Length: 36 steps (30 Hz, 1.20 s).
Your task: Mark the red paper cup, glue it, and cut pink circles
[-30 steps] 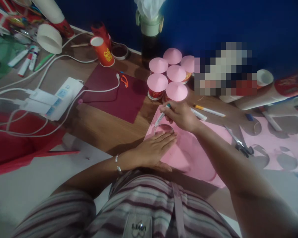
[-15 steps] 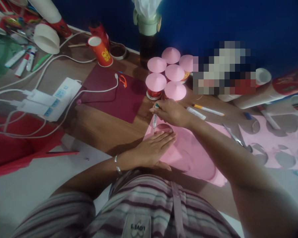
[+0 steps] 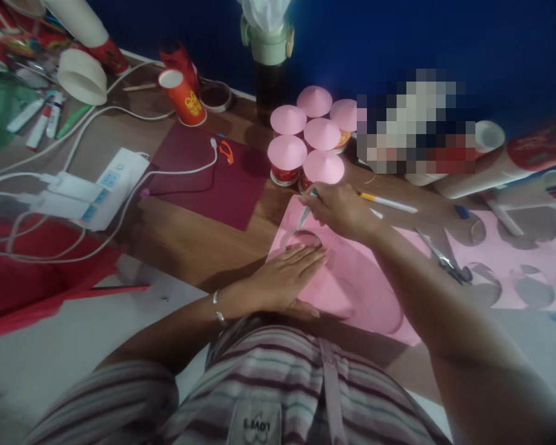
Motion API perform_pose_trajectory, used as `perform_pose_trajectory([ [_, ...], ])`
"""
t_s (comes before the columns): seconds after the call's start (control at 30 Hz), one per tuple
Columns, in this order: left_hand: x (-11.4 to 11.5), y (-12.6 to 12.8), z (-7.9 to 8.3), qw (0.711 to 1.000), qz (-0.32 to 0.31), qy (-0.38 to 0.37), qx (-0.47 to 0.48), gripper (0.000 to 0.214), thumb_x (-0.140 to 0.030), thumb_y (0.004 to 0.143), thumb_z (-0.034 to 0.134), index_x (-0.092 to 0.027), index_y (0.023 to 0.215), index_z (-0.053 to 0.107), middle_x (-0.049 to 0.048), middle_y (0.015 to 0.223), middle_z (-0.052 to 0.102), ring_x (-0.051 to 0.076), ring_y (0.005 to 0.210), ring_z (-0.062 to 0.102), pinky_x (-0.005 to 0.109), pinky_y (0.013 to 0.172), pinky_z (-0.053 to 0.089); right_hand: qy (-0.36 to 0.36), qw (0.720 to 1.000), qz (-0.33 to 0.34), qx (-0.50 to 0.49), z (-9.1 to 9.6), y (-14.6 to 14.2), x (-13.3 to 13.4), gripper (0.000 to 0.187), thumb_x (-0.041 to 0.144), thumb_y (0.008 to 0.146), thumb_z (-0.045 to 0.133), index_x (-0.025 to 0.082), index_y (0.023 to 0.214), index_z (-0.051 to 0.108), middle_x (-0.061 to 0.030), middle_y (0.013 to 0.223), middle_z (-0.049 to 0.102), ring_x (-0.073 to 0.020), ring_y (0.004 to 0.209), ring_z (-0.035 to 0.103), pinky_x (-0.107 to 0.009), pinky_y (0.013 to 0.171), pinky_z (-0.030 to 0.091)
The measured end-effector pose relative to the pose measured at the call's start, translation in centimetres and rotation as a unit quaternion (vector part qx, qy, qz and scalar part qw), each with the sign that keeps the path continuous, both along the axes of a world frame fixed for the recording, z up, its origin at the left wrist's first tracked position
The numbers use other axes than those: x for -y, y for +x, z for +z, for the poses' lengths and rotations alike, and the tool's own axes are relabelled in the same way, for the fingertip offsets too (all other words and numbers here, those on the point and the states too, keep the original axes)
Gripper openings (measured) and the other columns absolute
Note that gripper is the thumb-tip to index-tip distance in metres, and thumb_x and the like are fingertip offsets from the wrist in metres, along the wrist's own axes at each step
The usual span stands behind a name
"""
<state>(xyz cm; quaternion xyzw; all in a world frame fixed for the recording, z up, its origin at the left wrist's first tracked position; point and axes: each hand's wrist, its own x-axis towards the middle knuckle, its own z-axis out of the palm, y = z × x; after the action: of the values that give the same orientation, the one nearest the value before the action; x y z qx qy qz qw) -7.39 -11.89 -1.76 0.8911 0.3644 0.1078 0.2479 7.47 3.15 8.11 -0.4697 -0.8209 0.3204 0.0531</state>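
My left hand (image 3: pixel 290 278) lies flat with its fingers stretched out, pressing on a ring-shaped round object (image 3: pixel 303 235) on pink paper (image 3: pixel 366 278). The fingers cover much of the ring. Above it, my right hand (image 3: pixel 340 213) is closed round a marker (image 3: pixel 303 215) with a white barrel and a green end. The marker's tip points down at the ring's far edge. Just beyond stand several red paper cups topped with pink paper cones (image 3: pixel 323 167).
Scissors (image 3: pixel 445 259) and cut-out pink paper (image 3: pixel 486 247) lie to the right, near a yellow-capped pen (image 3: pixel 389 203). A maroon sheet (image 3: pixel 204 179) and a power strip (image 3: pixel 115 185) with white cables are on the left. A red cup (image 3: pixel 183 97) and a bottle (image 3: pixel 271 68) stand behind.
My right hand has moved right with the marker, whose tip has shifted from the ring's left side along its far edge. My left hand stays in place on the ring.
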Motion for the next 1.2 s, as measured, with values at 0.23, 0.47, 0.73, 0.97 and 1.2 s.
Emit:
perform_pose_trajectory([
  [0.23,-0.3,-0.2,0.1,1.0,-0.011,0.006,-0.004,0.108,-0.083,0.091,0.04,-0.005,0.164,0.022,0.0241,0.17,0.031,0.031,0.164,0.02,0.048,0.134,0.017,-0.014,0.986,-0.091,-0.138,-2.0,4.0,1.0,0.032,0.039,0.1,0.057,0.021,0.074,0.056,0.0019,0.057,0.062,-0.0127,0.051,0.059,-0.025,0.056,0.042],
  [0.47,-0.9,-0.3,1.2,1.0,-0.008,0.003,-0.008,0.105,-0.083,0.087,0.047,-0.007,0.158,0.035,0.0295,0.163,0.039,0.039,0.158,0.034,0.058,0.128,0.032,-0.05,0.95,-0.186,-0.245,-3.9,6.5,3.7,0.047,0.065,0.096,0.057,0.021,0.081,0.06,0.0018,0.06,0.065,-0.012,0.05,0.058,-0.026,0.056,0.046],
  [0.73,-1.3,-0.7,1.4,1.0,-0.01,0.008,0.002,0.105,-0.077,0.087,0.058,-0.008,0.16,0.028,0.0299,0.162,0.04,0.043,0.155,0.037,0.063,0.126,0.034,-0.016,0.941,-0.206,-0.267,-5.0,7.8,7.8,0.044,0.062,0.103,0.048,0.021,0.091,0.06,0.0009,0.065,0.07,-0.0131,0.057,0.062,-0.027,0.066,0.051],
  [0.97,-1.4,-0.8,1.4,0.999,-0.017,0.029,0.0,0.102,-0.072,0.09,0.06,-0.006,0.159,0.024,0.0319,0.161,0.041,0.042,0.156,0.035,0.061,0.126,0.034,0.061,0.957,-0.179,-0.219,-5.8,9.0,10.7,0.025,0.04,0.108,0.046,0.02,0.101,0.06,-0.001,0.073,0.074,-0.0141,0.063,0.07,-0.025,0.068,0.051],
  [1.2,-1.6,-0.5,2.1,1.0,-0.018,0.008,-0.003,0.101,-0.073,0.09,0.057,-0.008,0.159,0.023,0.032,0.161,0.038,0.042,0.157,0.033,0.061,0.126,0.035,0.212,0.966,-0.094,-0.116,-6.8,9.8,13.4,0.028,0.039,0.11,0.044,0.018,0.111,0.063,-0.0088,0.088,0.08,-0.0193,0.072,0.077,-0.027,0.064,0.054],
])
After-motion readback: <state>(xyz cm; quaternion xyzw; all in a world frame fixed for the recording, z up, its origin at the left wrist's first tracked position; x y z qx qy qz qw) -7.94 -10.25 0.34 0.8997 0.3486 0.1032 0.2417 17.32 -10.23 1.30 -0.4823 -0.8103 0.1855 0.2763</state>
